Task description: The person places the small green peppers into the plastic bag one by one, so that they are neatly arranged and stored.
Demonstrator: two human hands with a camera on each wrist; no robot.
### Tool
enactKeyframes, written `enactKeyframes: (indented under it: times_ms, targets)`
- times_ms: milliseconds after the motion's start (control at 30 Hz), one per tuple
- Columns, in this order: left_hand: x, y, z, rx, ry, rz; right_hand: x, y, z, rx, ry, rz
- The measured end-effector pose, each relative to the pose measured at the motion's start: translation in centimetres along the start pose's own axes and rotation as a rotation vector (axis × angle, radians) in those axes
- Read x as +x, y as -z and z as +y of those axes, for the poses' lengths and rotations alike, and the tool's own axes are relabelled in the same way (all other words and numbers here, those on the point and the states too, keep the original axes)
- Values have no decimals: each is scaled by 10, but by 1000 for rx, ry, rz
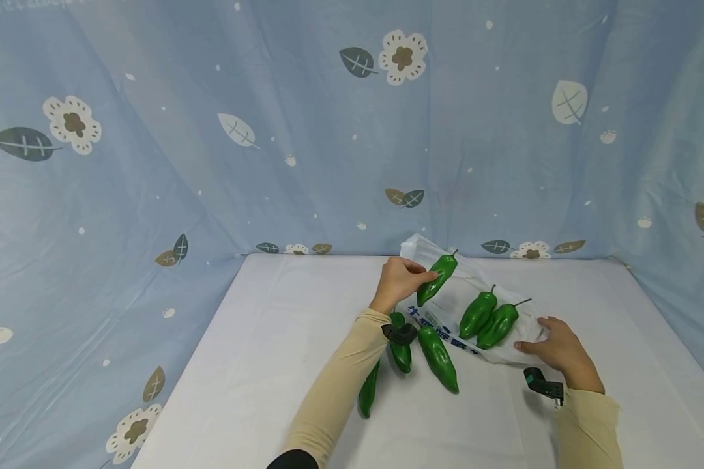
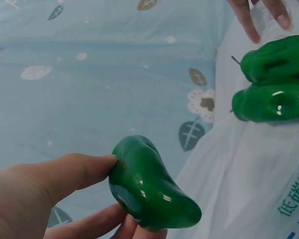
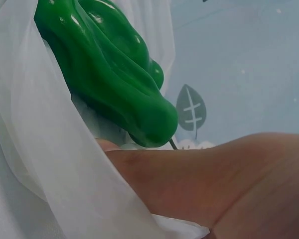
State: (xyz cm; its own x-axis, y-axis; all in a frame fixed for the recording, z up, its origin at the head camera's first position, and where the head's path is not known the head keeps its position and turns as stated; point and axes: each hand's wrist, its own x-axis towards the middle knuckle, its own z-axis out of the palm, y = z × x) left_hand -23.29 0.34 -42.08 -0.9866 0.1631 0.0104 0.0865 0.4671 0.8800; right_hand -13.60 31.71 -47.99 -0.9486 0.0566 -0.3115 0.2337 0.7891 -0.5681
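Observation:
In the head view my left hand (image 1: 403, 281) pinches a green pepper (image 1: 437, 280) between thumb and fingers, raised over the left part of a white plastic bag (image 1: 454, 293). The left wrist view shows that pepper (image 2: 147, 184) close up, its blunt tip towards the bag. Two more green peppers (image 1: 476, 314) (image 1: 497, 326) lie side by side on the bag. At the bag's right edge my right hand (image 1: 560, 348) holds the plastic. In the right wrist view a fold of the bag (image 3: 55, 129) partly covers the thumb (image 3: 164, 172), just below the peppers (image 3: 109, 74).
Several loose green peppers lie on the white table (image 1: 287, 326) below the bag, one pepper (image 1: 439, 359) in full view and others partly behind my left wrist. A blue patterned curtain (image 1: 305, 163) hangs behind the table.

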Motion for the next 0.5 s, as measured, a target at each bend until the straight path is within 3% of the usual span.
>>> enactKeyframes:
  times_ms: [267, 500]
  targets:
    - [4, -10, -2, 33, -28, -3, -1, 1, -2, 0, -27, -12]
    - [5, -19, 0, 68, -7, -9, -1, 0, -2, 8, -29, -12]
